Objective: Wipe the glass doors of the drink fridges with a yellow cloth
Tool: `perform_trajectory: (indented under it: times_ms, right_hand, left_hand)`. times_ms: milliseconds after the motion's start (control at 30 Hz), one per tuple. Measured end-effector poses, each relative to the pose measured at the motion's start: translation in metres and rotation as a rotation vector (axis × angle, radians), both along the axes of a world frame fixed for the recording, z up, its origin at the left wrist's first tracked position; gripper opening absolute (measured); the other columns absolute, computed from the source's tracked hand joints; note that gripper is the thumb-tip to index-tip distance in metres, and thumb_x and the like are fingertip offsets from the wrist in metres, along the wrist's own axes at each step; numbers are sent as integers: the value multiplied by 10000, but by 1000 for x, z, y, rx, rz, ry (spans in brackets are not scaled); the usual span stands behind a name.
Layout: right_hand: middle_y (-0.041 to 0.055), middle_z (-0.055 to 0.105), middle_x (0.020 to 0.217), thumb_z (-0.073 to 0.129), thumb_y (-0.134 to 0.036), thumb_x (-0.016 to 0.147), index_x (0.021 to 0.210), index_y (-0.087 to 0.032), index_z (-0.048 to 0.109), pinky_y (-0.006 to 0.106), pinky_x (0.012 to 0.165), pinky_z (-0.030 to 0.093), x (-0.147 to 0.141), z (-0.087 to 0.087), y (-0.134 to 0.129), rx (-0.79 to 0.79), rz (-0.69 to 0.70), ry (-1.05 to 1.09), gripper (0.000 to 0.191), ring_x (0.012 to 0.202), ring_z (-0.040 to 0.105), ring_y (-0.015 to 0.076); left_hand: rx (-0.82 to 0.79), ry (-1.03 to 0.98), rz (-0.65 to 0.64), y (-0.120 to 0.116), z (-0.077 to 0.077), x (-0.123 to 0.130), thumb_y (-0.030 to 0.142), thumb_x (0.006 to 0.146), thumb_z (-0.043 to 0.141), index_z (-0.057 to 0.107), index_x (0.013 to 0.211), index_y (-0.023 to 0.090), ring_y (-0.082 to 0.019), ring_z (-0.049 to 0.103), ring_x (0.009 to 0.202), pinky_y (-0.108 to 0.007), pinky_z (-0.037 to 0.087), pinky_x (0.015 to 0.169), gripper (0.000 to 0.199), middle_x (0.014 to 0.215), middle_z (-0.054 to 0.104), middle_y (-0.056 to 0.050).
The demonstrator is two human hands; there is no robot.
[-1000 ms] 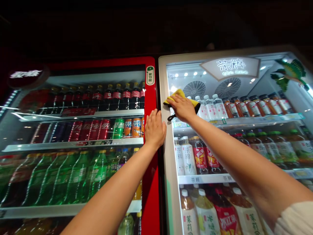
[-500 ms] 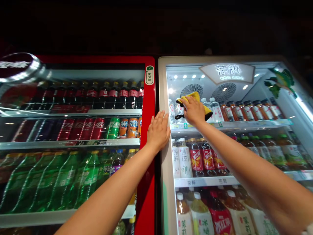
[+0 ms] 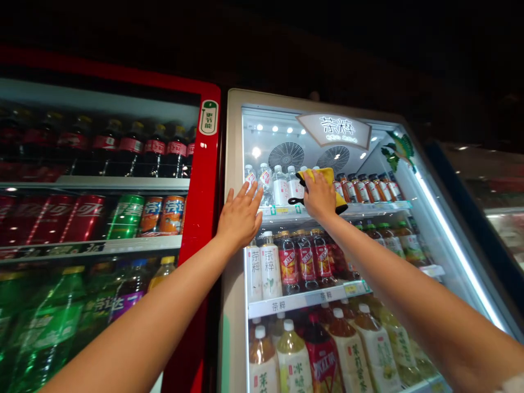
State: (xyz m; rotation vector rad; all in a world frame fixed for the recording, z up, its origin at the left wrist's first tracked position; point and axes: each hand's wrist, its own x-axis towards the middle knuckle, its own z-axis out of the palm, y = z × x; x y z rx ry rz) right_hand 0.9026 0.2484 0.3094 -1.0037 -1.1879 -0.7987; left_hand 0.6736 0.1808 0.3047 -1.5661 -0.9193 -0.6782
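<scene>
My right hand [image 3: 320, 197] presses a yellow cloth with black edging [image 3: 340, 203] against the glass door of the lit, pale-framed drinks fridge [image 3: 235, 164]. A black loop of the cloth sticks out to the left of the fingers. My left hand [image 3: 240, 217] rests with spread fingers on the left frame of the same fridge, its fingertips reaching the edge of the glass. Nothing is held in it. Behind the glass, small clear bottles [image 3: 280, 186] and amber bottles [image 3: 362, 189] line the top shelf.
A red-framed fridge [image 3: 204, 180] with cola bottles, cans and green bottles stands at the left. Lower shelves of the pale fridge hold tea bottles [image 3: 289, 262]. At the far right is another blurred, lit shelf unit [image 3: 503, 212].
The view has turned to the right, bringing the far-right unit into sight. The cloth and my right hand have shifted right across the glass. My left hand stays on the frame, with fingers more spread.
</scene>
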Motion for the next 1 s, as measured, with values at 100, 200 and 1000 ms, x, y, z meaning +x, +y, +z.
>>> perform_trajectory:
  times_ms: [100, 200, 1000]
  right_hand:
    - [81, 429, 1654, 423, -141, 984, 1524, -278, 516, 647, 1232, 287, 2, -11, 2, 19, 7, -197, 564, 1556, 324, 315]
    - [29, 437, 1653, 396, -145, 1002, 1520, -317, 519, 573, 1251, 298, 17, 1, 5, 42, 35, -320, 559, 1560, 323, 257]
    - [78, 453, 1635, 439, -124, 956, 1500, -284, 540, 579, 1212, 365, 140, -32, 34, 150, 122, -318, 575, 1552, 340, 280]
  left_hand:
    - [-4, -17, 3, 7, 0, 19, 303, 1034, 384, 343, 1610, 132, -305, 204, 1611, -579, 177, 1304, 603, 1723, 270, -124]
    - [-17, -36, -4, 15, 2, 47, 307, 1035, 389, 336, 1612, 135, -302, 191, 1614, -577, 151, 1309, 604, 1726, 265, -124]
    - [-16, -147, -138, 52, -5, 152, 326, 1009, 461, 281, 1625, 205, -310, 164, 1621, -596, 36, 1314, 653, 1741, 231, -124]
